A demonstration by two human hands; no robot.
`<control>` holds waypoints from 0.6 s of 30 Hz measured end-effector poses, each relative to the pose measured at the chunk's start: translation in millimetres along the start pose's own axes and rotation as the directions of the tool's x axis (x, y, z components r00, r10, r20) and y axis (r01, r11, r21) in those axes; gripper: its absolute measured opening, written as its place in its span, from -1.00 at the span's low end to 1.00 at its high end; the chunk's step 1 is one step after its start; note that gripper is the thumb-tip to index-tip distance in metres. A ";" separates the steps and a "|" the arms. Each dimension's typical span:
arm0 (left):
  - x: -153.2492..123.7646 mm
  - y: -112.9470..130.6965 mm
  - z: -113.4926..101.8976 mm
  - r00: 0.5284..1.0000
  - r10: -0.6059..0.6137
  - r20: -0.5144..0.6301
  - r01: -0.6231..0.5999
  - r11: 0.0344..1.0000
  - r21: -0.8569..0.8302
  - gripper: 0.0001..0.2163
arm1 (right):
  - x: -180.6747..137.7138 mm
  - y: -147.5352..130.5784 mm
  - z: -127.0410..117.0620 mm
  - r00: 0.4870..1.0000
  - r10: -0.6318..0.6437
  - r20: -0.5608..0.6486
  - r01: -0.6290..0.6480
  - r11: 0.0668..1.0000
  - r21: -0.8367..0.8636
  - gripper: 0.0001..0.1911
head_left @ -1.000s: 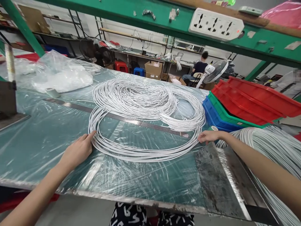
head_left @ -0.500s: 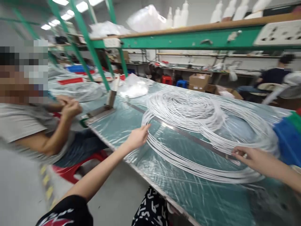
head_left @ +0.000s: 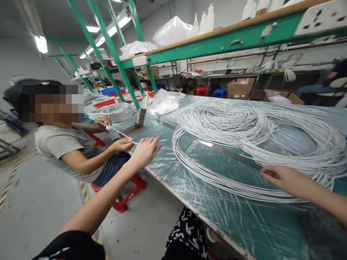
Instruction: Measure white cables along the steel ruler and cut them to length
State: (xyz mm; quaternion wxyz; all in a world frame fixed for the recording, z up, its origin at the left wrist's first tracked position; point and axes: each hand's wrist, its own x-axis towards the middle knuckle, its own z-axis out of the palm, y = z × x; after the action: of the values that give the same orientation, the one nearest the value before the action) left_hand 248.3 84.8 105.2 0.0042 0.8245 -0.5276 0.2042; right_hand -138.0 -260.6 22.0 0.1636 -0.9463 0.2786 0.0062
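Observation:
My left hand (head_left: 146,151) is raised over the table's left edge, its fingers stretched out. A thin white cable (head_left: 123,134) runs from a co-worker's hands to behind my left hand, and a short white end shows past my fingertips; I cannot tell whether I touch it. My right hand (head_left: 284,177) is closed, thumb and fingers pressed together by the near end of a long steel ruler (head_left: 225,151); whatever is in that pinch is hidden. Large coils of white cable (head_left: 222,124) lie over and beyond the ruler, and a looser bundle (head_left: 206,175) curves in front of it.
A seated co-worker (head_left: 67,148) is at the left, beside a metal fixture (head_left: 139,119) on the table corner. Clear plastic bags (head_left: 164,102) lie behind it. A green shelf beam (head_left: 200,54) carrying bottles crosses above the table. A red stool (head_left: 135,186) stands below the edge.
My left hand has moved left, off the cable bundle and toward the co-worker, and its fingers have straightened. The co-worker's hands now hold a cable stretched out. My view has shifted left.

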 end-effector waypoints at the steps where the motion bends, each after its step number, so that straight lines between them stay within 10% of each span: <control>1: -0.3 0.6 1.3 0.996 0.028 0.082 -0.028 1.000 -0.006 -0.66 | 0.3 -3.9 -2.5 0.998 0.016 0.062 -0.017 1.000 0.018 -0.57; 11: 25.4 75.3 37.3 0.967 0.255 0.021 -0.242 0.938 -0.247 -0.54 | -0.4 -30.1 -35.1 0.996 0.091 -0.015 -0.092 0.994 -0.059 -0.75; 18: 19.6 236.6 51.4 0.719 0.686 -0.113 -0.597 0.526 -0.606 -0.64 | 2.8 -32.2 -47.1 0.986 0.167 -0.026 -0.169 0.980 -0.110 -0.76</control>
State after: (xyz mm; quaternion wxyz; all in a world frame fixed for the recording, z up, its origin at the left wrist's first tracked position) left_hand 66.1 -48.5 15.4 0.1543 0.5365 -0.8284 -0.0461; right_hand -122.3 -251.4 76.2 0.1071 -0.9271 0.3581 0.0275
